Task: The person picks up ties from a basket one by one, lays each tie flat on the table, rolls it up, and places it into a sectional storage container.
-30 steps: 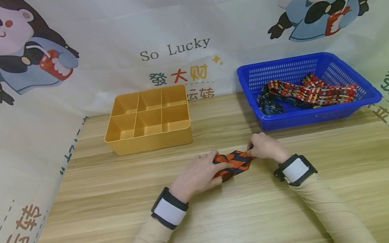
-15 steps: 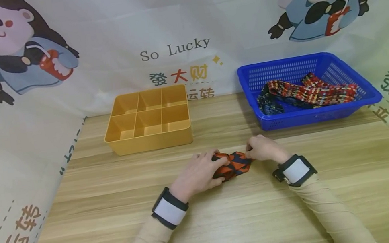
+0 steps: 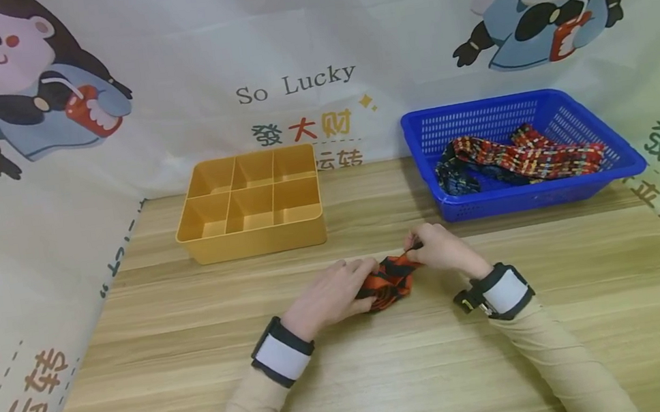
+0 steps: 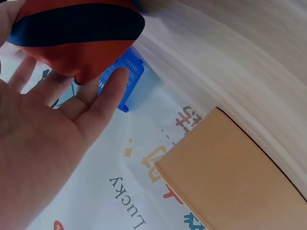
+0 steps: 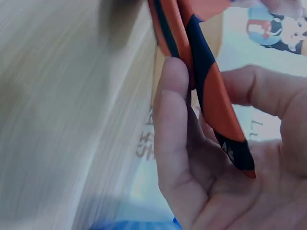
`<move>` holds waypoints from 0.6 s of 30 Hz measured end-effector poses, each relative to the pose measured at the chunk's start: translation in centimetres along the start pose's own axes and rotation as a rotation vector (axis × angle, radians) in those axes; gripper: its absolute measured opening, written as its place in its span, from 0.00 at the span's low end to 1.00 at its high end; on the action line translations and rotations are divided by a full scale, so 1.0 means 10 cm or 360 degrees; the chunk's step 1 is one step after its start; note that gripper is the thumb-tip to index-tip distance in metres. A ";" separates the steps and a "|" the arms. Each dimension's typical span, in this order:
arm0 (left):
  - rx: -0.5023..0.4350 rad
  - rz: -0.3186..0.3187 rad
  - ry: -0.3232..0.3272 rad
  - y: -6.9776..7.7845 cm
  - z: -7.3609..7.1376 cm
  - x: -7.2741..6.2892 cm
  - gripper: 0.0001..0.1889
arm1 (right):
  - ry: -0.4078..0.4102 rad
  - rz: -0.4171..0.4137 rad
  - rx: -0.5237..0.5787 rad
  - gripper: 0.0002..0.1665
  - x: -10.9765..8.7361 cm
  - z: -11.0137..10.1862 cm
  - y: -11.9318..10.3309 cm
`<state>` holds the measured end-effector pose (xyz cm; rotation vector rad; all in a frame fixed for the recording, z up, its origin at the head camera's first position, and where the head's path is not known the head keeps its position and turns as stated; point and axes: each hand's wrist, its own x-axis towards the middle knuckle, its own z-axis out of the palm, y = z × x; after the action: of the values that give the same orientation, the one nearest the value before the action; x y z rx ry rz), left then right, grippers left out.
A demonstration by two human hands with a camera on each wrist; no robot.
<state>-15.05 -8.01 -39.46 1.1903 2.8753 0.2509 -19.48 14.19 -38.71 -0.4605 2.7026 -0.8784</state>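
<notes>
A necktie (image 3: 393,282) with orange and navy stripes lies bunched between the two hands over the middle of the table. My left hand (image 3: 331,296) holds its thicker, gathered part, with thumb and fingers around it. In the left wrist view, an orange and navy loop of the tie (image 4: 79,45) bulges above the fingers. My right hand (image 3: 443,248) pinches the other end. Its narrow dark tip (image 5: 237,151) hangs toward the palm in the right wrist view, and folded layers run up beside the index finger.
A yellow box (image 3: 257,241) with several compartments stands at the back left. At the back right, a blue basket (image 3: 527,199) holds other patterned ties, one red plaid (image 3: 565,160) and one dark (image 3: 456,177). A printed cloth (image 3: 310,43) hangs behind the wooden table (image 3: 376,379).
My right hand has moved slightly left, bringing the tie's end nearer the left hand. The visible stretch of tie between them is shorter and more bunched. Box and basket stay put.
</notes>
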 end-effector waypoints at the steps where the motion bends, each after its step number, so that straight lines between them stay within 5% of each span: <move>1: -0.0006 0.0005 0.0002 0.00 0.00 0.00 0.21 | 0.0023 0.0009 0.0025 0.07 -0.01 0.00 -0.02; 10: -0.0076 0.0085 0.0176 0.01 -0.01 0.01 0.14 | 0.0185 0.0022 0.0225 0.11 -0.07 0.03 -0.20; 18: -0.0165 0.0071 0.0269 0.01 0.02 0.02 0.14 | 0.0110 0.0018 0.0499 0.16 -0.07 0.08 -0.24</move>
<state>-15.10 -7.81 -39.62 1.2736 2.9354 0.5189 -18.08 12.18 -37.80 -0.3515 2.5566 -1.3082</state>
